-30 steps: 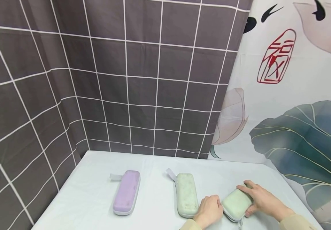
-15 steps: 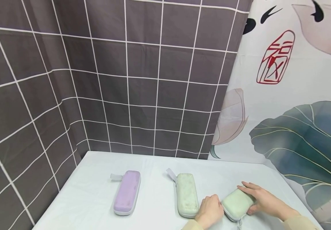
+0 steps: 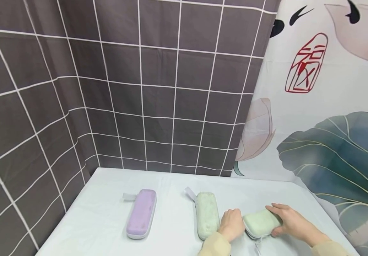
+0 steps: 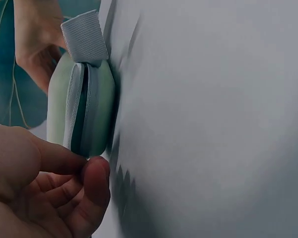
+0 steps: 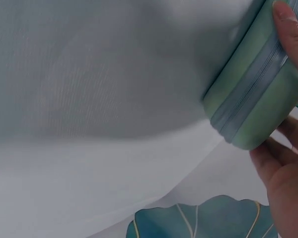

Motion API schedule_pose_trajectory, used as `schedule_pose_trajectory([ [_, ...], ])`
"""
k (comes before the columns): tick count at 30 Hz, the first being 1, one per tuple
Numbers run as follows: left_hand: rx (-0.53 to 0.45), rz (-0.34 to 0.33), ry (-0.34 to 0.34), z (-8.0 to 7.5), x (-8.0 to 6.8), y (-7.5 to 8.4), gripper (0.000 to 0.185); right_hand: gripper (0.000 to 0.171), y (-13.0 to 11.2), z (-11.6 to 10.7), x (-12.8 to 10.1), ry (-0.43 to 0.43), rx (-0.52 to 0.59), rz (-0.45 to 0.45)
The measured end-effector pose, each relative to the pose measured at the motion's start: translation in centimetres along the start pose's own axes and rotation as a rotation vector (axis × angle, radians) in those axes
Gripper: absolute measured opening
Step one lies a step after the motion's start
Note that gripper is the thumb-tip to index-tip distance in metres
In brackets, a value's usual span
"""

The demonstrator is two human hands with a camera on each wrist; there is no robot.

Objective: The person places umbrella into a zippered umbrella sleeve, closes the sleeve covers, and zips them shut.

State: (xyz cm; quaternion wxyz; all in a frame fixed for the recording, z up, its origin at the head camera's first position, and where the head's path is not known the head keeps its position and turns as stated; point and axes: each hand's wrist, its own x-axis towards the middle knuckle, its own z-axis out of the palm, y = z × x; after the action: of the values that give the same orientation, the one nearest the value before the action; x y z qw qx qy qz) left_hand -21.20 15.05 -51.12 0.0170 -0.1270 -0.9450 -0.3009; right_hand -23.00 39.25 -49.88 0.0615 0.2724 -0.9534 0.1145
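Left wrist: zip gap on green case (image 4: 82,106) | head: hidden

Bare table (image 3: 101,217) lies left of the purple case (image 3: 140,212); the second green case (image 3: 207,214) crowds the left hand (image 3: 232,224).

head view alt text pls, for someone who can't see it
Two hands hold a short green zip case on a white table: the right hand grips its far end, the left hand pinches at its near end. Left of them lie a long green case and a purple case, before a dark tiled backdrop.
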Motion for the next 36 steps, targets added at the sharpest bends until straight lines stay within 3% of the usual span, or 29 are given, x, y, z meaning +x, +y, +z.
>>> schedule_pose_trajectory([
  [7, 0.06, 0.001, -0.034, -0.7, 1.0, -0.1, 0.013, 0.089, -1.1, 0.1, 0.1, 0.031, -0.03, 0.077],
  [13, 0.031, -0.019, -0.071, -1.5, 1.3, -0.2, 0.018, 0.085, -2.1, 0.0, 0.3, 0.004, -0.068, 0.189],
  [20, 0.001, -0.022, -0.063, -1.5, 1.8, -0.4, 0.02, 0.085, -3.4, 0.2, 0.3, 0.021, -0.117, 0.267],
  [29, 0.034, -0.024, -0.048, -0.7, 3.2, -0.9, 0.02, 0.075, -4.5, 1.1, -0.2, 0.091, -0.198, 0.306],
  [36, -0.033, -0.021, -0.053, -0.4, 4.1, -1.2, 0.029, 0.077, -4.3, 0.5, -0.6, 0.016, -0.134, 0.3],
])
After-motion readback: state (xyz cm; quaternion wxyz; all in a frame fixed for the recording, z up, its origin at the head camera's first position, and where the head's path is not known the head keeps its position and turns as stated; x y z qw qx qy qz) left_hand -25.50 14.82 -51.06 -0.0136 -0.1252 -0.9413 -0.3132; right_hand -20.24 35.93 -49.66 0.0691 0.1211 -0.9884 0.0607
